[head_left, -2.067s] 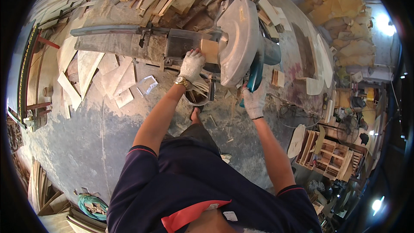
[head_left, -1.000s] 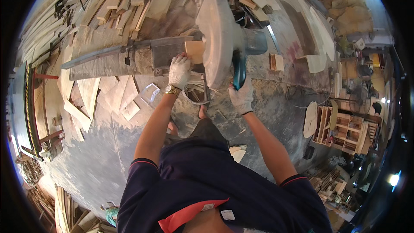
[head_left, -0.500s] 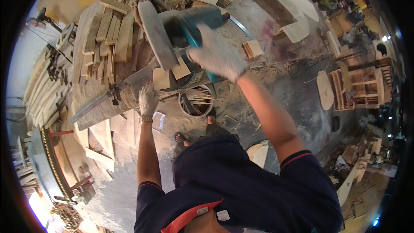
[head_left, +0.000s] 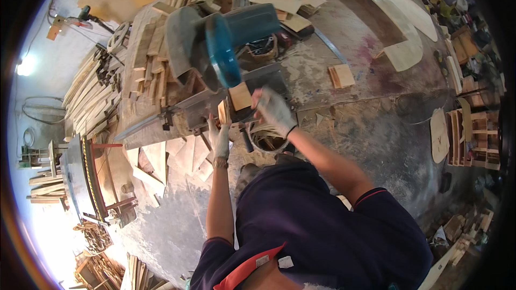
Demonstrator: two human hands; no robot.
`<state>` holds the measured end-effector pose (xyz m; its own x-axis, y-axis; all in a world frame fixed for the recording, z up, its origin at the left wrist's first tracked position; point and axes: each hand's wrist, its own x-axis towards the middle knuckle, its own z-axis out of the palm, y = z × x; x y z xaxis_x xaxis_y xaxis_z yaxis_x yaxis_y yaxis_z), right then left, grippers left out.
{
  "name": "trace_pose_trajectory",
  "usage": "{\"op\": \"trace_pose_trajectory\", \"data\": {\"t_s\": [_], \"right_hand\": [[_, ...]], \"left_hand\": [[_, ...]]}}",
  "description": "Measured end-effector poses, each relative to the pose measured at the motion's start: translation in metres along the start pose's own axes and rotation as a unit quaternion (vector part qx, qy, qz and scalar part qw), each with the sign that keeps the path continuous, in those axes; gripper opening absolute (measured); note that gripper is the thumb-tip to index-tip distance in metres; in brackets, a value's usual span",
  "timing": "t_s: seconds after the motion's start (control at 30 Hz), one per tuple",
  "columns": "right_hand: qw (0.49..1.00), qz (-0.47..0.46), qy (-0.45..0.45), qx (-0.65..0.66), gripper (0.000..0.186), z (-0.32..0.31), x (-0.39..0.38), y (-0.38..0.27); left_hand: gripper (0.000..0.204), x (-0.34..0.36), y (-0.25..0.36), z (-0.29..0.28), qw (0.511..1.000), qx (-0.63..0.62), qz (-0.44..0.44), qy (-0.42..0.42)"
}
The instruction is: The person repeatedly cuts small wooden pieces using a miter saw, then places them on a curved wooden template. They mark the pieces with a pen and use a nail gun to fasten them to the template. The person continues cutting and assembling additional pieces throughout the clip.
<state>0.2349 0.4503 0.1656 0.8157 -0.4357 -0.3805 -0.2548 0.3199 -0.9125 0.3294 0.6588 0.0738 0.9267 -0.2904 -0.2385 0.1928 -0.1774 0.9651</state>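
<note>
Wood (head_left: 240, 95) lies flat by the big saw (head_left: 222, 56), ahead of me and between my 2 hands, its longer side pointing mostly away from me, and my right hand (head_left: 273, 109) is nearer, just beside it. My left hand (head_left: 219, 138) pinches 1 small block (head_left: 223, 111) with its long side pointing away too, but my right fingers are bent and blurry, so I can't tell if they hold anything. My shirt (head_left: 306, 220) has 2 white tags (head_left: 285, 262), but I can't read any words.
</note>
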Motion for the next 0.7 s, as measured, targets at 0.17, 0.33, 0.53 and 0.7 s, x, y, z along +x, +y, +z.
{"op": "trace_pose_trajectory", "data": {"t_s": [0.17, 0.33, 0.53, 0.7], "right_hand": [[0.989, 0.064, -0.126, 0.051, 0.07, -0.023, -0.012, 0.088], [0.958, 0.086, -0.08, 0.262, 0.06, -0.078, -0.018, 0.09], [0.916, 0.076, -0.111, 0.377, 0.05, -0.153, -0.01, 0.056], [0.971, 0.099, 0.073, 0.204, 0.049, -0.175, 0.013, 0.057]], "left_hand": [[0.075, -0.044, -0.005, 0.048, 0.956, -0.212, -0.11, -0.168], [0.072, -0.051, 0.011, 0.094, 0.942, -0.234, -0.15, -0.19], [0.068, -0.062, 0.023, 0.136, 0.914, -0.25, -0.156, -0.278], [0.074, -0.054, 0.032, 0.169, 0.929, -0.187, -0.154, -0.28]]}}
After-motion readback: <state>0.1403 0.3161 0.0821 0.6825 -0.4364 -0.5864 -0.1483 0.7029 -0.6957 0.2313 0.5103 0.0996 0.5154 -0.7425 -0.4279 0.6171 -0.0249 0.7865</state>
